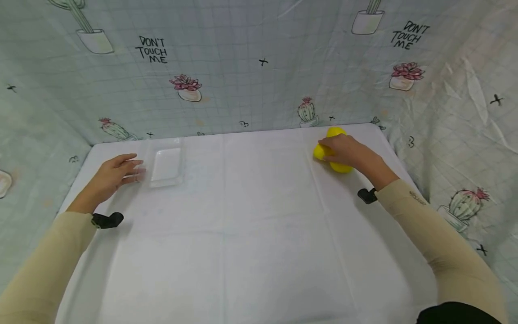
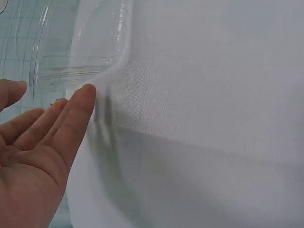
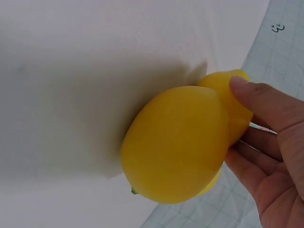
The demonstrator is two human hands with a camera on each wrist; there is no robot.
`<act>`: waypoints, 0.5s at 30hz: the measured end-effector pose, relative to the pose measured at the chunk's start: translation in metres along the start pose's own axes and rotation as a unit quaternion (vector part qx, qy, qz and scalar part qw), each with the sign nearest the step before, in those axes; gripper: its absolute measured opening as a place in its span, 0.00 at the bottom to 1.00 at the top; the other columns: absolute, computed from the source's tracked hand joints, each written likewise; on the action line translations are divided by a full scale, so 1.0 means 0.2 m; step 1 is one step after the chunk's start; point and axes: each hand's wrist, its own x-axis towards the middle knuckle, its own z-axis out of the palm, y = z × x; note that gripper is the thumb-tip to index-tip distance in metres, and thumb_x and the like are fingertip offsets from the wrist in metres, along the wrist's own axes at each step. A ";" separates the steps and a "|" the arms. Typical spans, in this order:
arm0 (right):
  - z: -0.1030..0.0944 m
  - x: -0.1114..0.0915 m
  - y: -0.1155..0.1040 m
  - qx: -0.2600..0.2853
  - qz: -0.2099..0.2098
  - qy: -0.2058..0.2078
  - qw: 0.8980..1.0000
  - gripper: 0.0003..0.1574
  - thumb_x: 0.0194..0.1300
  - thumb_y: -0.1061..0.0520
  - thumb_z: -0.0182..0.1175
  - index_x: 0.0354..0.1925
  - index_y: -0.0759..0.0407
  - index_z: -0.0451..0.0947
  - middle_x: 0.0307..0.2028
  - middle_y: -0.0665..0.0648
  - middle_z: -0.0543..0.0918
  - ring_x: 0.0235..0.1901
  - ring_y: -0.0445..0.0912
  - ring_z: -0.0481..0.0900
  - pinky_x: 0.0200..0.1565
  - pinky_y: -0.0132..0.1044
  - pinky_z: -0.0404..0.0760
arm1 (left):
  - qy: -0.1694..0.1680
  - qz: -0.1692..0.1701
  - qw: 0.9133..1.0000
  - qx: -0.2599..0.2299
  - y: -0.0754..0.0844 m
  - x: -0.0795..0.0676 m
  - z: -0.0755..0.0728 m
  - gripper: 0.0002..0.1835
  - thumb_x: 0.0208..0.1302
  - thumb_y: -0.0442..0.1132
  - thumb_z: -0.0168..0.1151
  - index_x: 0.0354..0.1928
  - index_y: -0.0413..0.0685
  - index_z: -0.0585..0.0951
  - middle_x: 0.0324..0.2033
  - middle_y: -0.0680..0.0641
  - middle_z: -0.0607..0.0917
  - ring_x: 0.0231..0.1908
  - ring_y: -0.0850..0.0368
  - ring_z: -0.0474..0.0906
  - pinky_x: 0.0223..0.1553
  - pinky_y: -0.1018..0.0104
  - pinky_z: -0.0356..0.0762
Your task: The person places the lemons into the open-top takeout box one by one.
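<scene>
At the table's far left lies a clear plastic tray (image 1: pixel 167 164). My left hand (image 1: pixel 111 177) is beside it with fingers extended. In the left wrist view the fingertips are close to the tray's corner (image 2: pixel 71 71); whether they touch it I cannot tell. Far right, my right hand (image 1: pixel 349 151) grips a yellow lemon (image 3: pixel 221 83) between thumb and fingers. A larger-looking lemon (image 3: pixel 175 142) with a green stem tip sits right in front of it. Behind that one, part of a third lemon (image 3: pixel 210 185) shows; the rest is hidden.
A white cloth covers the table (image 1: pixel 259 234). Behind it and along the sides hangs a printed curtain (image 1: pixel 243 67) with cactus drawings. Black straps with small devices (image 1: pixel 108 220) sit at both wrists. A dark rounded object (image 1: pixel 457 312) shows at the bottom right.
</scene>
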 end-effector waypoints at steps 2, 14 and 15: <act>0.00 0.02 -0.01 0.007 -0.001 -0.002 1.000 0.35 0.69 0.58 0.67 0.70 0.67 0.69 0.66 0.67 0.76 0.63 0.62 0.73 0.69 0.61 0.69 | -0.015 0.001 0.999 -0.052 -0.02 0.00 -0.02 0.39 0.81 0.51 0.47 0.80 0.37 0.47 0.68 0.45 0.71 0.53 0.73 0.78 0.49 0.79 0.81; -0.01 0.11 0.00 0.001 -0.016 -0.020 1.000 0.37 0.63 0.62 0.72 0.69 0.64 0.72 0.64 0.66 0.78 0.65 0.61 0.71 0.70 0.60 0.68 | -0.061 -0.001 0.982 -0.178 -0.04 0.02 -0.04 0.37 0.79 0.41 0.54 0.79 0.33 0.50 0.54 0.65 0.81 0.53 0.69 0.82 0.55 0.70 0.82; -0.01 0.11 0.01 0.001 -0.014 -0.023 1.000 0.37 0.64 0.61 0.72 0.69 0.63 0.72 0.64 0.65 0.78 0.65 0.61 0.71 0.70 0.60 0.67 | -0.060 -0.004 0.982 -0.179 -0.03 0.03 -0.04 0.37 0.79 0.41 0.54 0.79 0.34 0.50 0.54 0.65 0.81 0.53 0.69 0.82 0.55 0.70 0.82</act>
